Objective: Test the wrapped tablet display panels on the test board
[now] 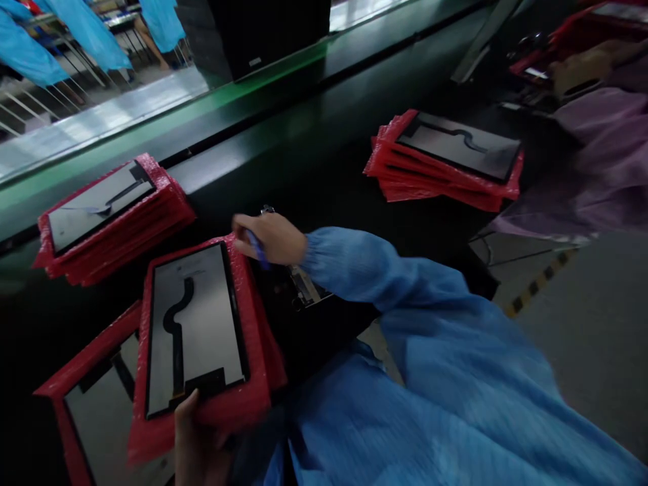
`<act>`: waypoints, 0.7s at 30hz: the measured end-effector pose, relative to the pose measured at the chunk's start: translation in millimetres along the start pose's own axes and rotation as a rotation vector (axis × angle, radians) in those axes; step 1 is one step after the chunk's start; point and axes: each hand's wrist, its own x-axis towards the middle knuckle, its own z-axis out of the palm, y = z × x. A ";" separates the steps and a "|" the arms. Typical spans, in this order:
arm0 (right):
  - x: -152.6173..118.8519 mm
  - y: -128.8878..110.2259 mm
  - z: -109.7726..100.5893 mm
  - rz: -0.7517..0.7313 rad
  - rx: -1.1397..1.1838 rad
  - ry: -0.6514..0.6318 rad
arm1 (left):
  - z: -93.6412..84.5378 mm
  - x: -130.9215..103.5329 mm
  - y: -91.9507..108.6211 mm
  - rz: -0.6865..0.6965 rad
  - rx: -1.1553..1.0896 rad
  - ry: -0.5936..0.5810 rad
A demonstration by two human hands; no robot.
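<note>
My left hand (195, 442) grips the lower edge of a display panel (210, 324) lying on red bubble wrap (256, 331). The thumb presses on the panel's bottom border, and the other fingers are hidden underneath. A black, curved flex cable (175, 324) runs along the panel's pale back. My right hand (276, 239) is closed just past the panel's upper right corner, holding a slim blue-violet thing (257, 248) that is too blurred to name. Below its wrist, a partly covered device with exposed inner parts (306, 287) rests on the dark bench.
Another wrapped panel (101, 412) sits partly under the held one. Stacks of panels in red wrap stand at the back left (121, 233) and back right (440, 172). A black box (263, 34) rises behind the bench. At right, a co-worker's purple sleeve (607, 128) shows.
</note>
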 end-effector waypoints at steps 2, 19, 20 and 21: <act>-42.2 20.0 9.4 0.010 0.077 -0.104 | 7.5 -5.9 2.3 -0.004 -0.054 0.053; -93.3 54.5 36.6 0.383 0.951 0.397 | 40.5 -33.3 -6.3 -0.125 -0.191 -0.064; -93.5 51.8 31.4 0.390 0.929 0.426 | 37.6 -36.2 -6.2 -0.190 -0.116 -0.182; -94.7 48.7 25.1 0.383 0.905 0.456 | 32.0 -39.9 -4.3 -0.259 -0.004 -0.322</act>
